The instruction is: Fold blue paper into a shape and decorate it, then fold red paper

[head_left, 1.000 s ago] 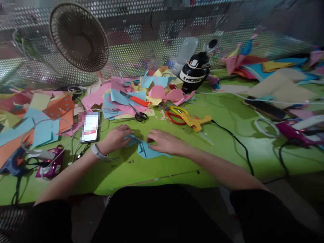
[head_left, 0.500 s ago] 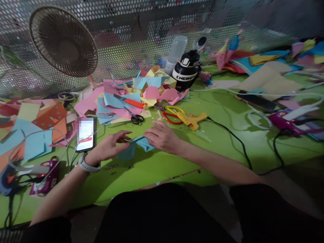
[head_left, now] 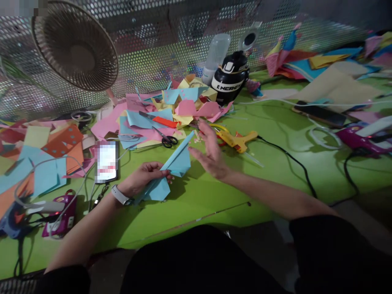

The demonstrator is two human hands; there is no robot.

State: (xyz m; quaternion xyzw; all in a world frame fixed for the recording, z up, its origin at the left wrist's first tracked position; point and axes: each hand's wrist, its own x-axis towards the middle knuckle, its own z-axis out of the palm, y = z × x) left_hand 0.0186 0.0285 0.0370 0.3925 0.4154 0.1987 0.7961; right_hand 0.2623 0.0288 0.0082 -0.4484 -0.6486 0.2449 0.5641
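Note:
A folded sheet of light blue paper [head_left: 179, 159] slants up to the right above the green table. My left hand [head_left: 149, 175] pinches it near its middle, and the fingertips are partly behind the paper. Just right of the paper's upper end is my right hand [head_left: 211, 153], its fingers and thumb spread, with nothing in it. Beyond the paper lie black-handled scissors [head_left: 168, 140] and a red-handled cutter [head_left: 165, 122]. A yellow glue gun [head_left: 240, 141] rests behind my right hand, next to pliers that the hand partly hides.
Coloured paper pieces [head_left: 186, 108] heap up at the back, near a black jug [head_left: 229, 79] and a fan [head_left: 76, 49]. A lit phone [head_left: 106, 161] is left of my hand. Purple power strips [head_left: 63, 214] and cables lie on both sides. The table's front edge is close to me.
The blue paper has been lifted and turned to slant upward, in my left hand now. My right hand has let go of it and opened to the right. The view has shifted slightly.

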